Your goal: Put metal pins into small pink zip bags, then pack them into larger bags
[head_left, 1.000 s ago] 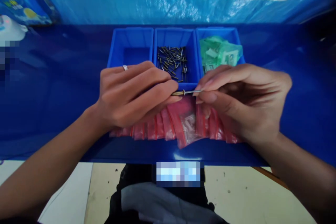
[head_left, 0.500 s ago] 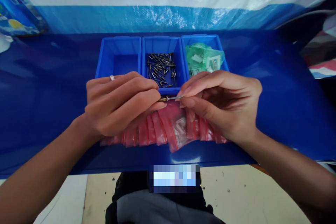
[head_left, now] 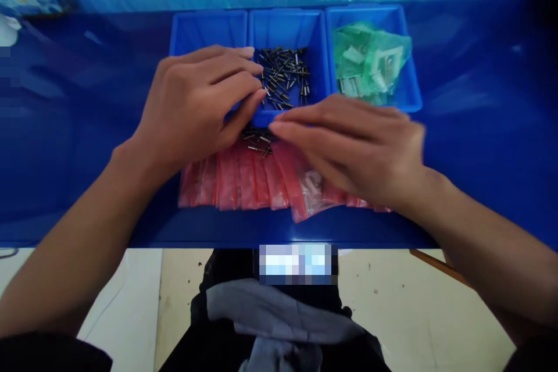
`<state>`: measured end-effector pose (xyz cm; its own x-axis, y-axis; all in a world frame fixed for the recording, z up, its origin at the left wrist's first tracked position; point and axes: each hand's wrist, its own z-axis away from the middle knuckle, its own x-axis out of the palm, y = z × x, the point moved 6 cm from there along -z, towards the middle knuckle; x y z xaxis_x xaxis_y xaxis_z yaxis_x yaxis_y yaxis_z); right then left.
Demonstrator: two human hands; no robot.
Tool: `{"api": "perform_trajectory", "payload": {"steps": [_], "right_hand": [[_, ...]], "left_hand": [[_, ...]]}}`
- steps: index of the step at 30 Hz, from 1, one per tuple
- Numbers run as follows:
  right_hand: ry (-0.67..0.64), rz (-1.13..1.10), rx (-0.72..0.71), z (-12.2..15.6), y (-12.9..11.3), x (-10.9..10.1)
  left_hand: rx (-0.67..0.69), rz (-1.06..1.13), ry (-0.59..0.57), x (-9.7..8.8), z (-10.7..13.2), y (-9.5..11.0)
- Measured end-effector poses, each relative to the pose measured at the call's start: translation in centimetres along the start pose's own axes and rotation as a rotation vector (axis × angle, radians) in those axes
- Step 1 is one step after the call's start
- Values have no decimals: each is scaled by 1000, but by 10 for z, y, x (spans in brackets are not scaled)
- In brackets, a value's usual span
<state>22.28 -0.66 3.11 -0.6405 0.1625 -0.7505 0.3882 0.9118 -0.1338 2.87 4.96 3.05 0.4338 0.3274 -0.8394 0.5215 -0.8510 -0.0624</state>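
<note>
Looking down through the head view, we have both hands near some loose metal pins, which lie just in front of the middle bin, nearer our body and left of the fingertips of our right hand. Those tips look closer to the pins than the tips of our left hand, which hang by the bin's left side. The pins point several ways, one roughly left to right. Our fingers are drawn together on both hands; blur and angle keep us from telling whether either pinches anything. Overlapping red-edged bags cover the near blue table, leaving the pins a tight strip against the bin.
</note>
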Motion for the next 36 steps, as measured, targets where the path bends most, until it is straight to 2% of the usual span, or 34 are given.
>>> {"api": "perform_trajectory", "payload": {"steps": [4,9,14,19,21,24,26,29,31,33,35,36], "right_hand": [[-253,201,-119,3,-12,22],[-316,262,-149,4,-14,30],[-291,154,-95,2,-8,30],[-140,320,-242,0,-15,27],[-119,325,-277,0,-18,28],[-190,263,-275,-1,-20,33],[-232,225,-243,-3,-19,35],[-225,195,-214,-7,-18,36],[-153,192,-200,-9,-17,32],[-26,166,-158,-11,-16,22],[79,52,-34,-13,-11,10],[107,-57,89,-13,-5,5]], "left_hand": [[0,12,-10,-4,1,3],[49,28,-44,-8,1,2],[132,29,-36,-9,2,0],[161,13,3,-9,2,0],[126,63,-23,-7,1,-2],[38,142,-71,-4,1,-7],[54,101,-59,-5,2,-7],[158,9,-4,-7,6,-5],[183,-4,1,-7,7,-6],[185,-2,3,-5,7,-5],[149,-12,39,-6,5,-1],[136,-18,79,-8,3,2]]}}
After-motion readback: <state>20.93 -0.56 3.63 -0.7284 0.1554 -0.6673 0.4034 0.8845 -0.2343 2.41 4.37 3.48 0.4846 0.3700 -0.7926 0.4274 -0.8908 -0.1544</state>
